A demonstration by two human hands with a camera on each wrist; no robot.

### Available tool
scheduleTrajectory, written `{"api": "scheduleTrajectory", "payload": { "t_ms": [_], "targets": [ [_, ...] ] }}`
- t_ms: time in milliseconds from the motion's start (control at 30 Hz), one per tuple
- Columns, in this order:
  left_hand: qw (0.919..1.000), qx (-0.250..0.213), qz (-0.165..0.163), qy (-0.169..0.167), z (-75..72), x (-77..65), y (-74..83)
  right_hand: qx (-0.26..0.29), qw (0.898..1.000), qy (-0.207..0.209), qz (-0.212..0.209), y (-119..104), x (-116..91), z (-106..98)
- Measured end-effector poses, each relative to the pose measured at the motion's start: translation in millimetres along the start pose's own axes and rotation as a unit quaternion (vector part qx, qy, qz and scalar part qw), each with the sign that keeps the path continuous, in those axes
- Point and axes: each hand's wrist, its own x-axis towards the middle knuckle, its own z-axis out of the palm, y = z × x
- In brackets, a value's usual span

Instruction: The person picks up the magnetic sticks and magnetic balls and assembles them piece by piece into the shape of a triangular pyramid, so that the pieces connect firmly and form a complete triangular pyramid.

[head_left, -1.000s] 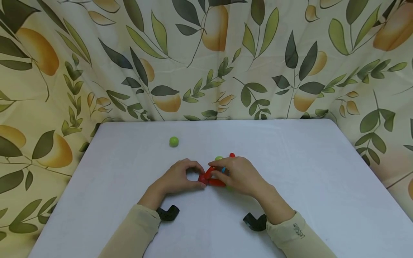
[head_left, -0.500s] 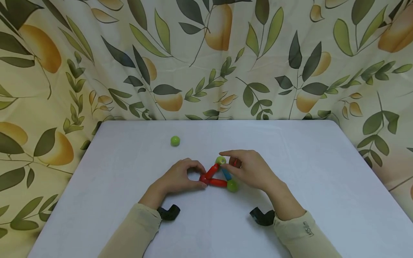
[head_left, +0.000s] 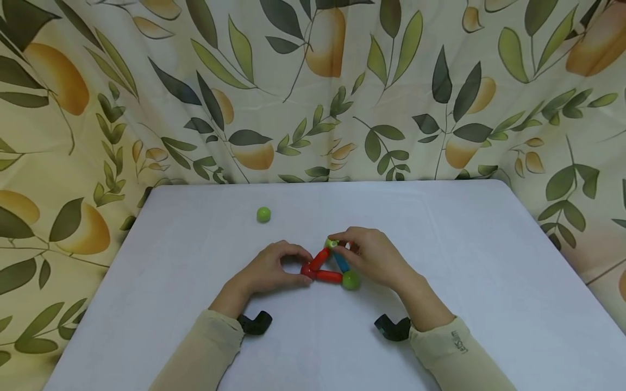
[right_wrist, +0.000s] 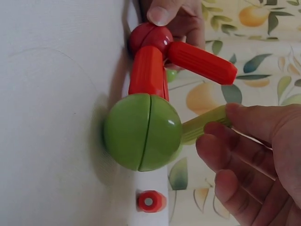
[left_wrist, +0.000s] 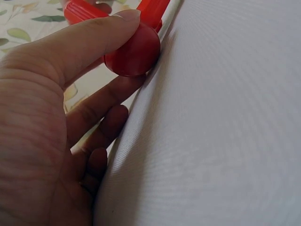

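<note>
My left hand (head_left: 274,267) pinches a red ball (left_wrist: 136,52) low at the table between thumb and fingers. Red sticks join that ball: one lies flat toward a green ball (head_left: 350,280), and another red stick (right_wrist: 202,62) slants up with its top end free. A blue stick (head_left: 340,262) runs from the green ball toward the back, where a second green piece shows beside my right fingertips. My right hand (head_left: 374,255) pinches a yellow-green stick (right_wrist: 204,125), which stands up behind the near green ball in the right wrist view.
A loose green ball (head_left: 263,214) sits farther back on the white-covered table (head_left: 440,228). A separate red stick with a round metal end (right_wrist: 150,201) lies near the right hand, mostly hidden in the head view. A patterned curtain (head_left: 313,98) hangs behind the table.
My right hand has left the slanting red stick and moved back and right to the yellow-green stick, which its fingers have closed on. The left hand keeps its hold on the red ball.
</note>
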Motion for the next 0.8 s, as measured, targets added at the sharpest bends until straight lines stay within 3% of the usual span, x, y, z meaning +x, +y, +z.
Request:
{"api": "scheduleTrajectory", "payload": {
  "t_ms": [400, 800],
  "targets": [
    [1.0000, -0.004, -0.002, 0.000, 1.1, 0.1, -1.9, -0.010, 1.000, 0.010, -0.012, 0.9, 0.5, 3.8],
    [1.0000, -0.004, -0.004, 0.002, 1.3, -0.1, -0.2, 0.000, 1.000, -0.018, 0.005, 5.6, -1.2, -6.9]
  ]
}}
